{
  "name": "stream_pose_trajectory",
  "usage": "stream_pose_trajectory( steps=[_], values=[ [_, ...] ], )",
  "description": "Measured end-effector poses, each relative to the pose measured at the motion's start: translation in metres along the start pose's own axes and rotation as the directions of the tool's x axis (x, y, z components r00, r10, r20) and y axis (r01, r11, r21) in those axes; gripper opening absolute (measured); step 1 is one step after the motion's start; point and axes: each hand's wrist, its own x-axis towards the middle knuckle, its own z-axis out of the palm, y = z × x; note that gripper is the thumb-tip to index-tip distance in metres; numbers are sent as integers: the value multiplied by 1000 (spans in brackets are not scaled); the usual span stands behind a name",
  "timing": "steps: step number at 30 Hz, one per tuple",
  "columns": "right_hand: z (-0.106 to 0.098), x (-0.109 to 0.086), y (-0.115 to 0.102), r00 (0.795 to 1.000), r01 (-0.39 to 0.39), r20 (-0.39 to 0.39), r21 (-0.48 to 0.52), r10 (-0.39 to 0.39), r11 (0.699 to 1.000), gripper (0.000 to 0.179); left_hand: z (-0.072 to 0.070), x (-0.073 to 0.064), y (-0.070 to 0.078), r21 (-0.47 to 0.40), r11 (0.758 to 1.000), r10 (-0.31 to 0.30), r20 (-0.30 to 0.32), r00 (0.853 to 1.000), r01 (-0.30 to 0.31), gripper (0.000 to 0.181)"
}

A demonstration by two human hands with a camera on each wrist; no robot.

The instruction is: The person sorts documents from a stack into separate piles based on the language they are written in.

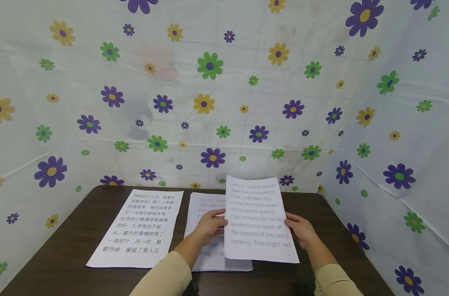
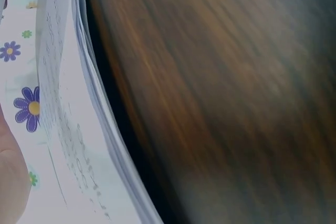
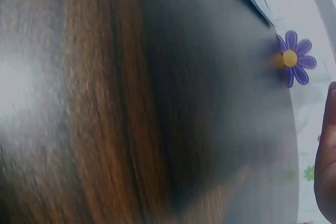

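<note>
In the head view a sheet of paper with large English print is held up, tilted, above the table. My left hand pinches its left edge, and my right hand pinches the right edge. Below and to the left lies a stack of paper with the same English text, partly covered by the raised sheet and my left hand. Part of the left hand shows at the left wrist view's edge, beside the stack. The right wrist view catches only a bit of the right hand.
Left of the stack, paper with Chinese print lies flat on the dark wooden table. A flower-patterned cloth hangs behind the table and along its sides.
</note>
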Motion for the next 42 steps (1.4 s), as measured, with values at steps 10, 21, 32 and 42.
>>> stream_pose_trajectory(
  steps=[10,21,32,42],
  values=[
    [-19,-1,-2,1000,-19,-7,-60,18,998,49,20,3,3,-9,1000,-10,-11,1000,10,52],
    [-43,-1,3,998,-53,-27,-95,51,994,51,46,3,5,-31,999,-37,-5,999,37,51],
    [-64,1,12,996,-76,-52,-121,70,990,52,70,2,6,5,1000,-21,19,1000,21,55],
    [-72,5,16,996,-79,-60,-146,71,986,51,82,3,4,41,997,-66,77,995,63,62]
  ],
)
